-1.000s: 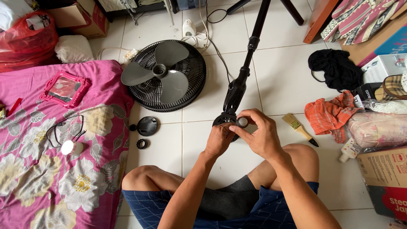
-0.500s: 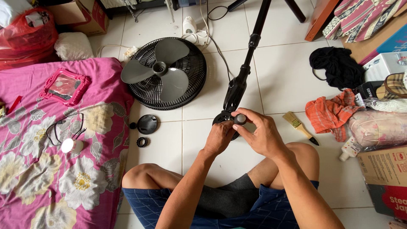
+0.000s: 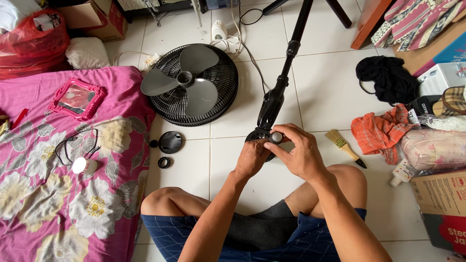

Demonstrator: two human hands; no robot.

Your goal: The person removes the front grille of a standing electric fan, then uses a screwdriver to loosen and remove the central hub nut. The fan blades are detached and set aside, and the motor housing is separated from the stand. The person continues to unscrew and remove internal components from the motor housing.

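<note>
The right hand (image 3: 298, 155) pinches a small round grey knob (image 3: 276, 138) between thumb and fingertips, a clenched grip right on the black motor head (image 3: 259, 136) of the stand fan, while the left hand (image 3: 251, 157) cups that motor head from below and to the side, closed on its housing to steady it. The motor head sits on the floor tiles just in front of the person's crossed legs, and every other thing is placed from it. The fan's black pole (image 3: 286, 63) runs away from the motor head toward the top of the view, lying loose along the floor; if the left hand slackens, the pole's weight could roll the head and the knob may slip out of the fingertips. The knob looks small and smooth, so it could drop and skitter across the white floor tiles (image 3: 320, 92), perhaps under the clutter. Left of the motor head lie a round black cap (image 3: 170, 142) and a small black ring nut (image 3: 164, 162), both easy to kick with a knee. Farther up and left rests the black fan grille (image 3: 194, 85) with the grey three-blade propeller (image 3: 185, 80) lying in it, near a white power cord (image 3: 230, 41) that could snag. Right of the motor head lies a paintbrush (image 3: 343, 147) beside an orange cloth (image 3: 381, 131). Far left spreads a pink floral blanket (image 3: 63, 189).
</note>
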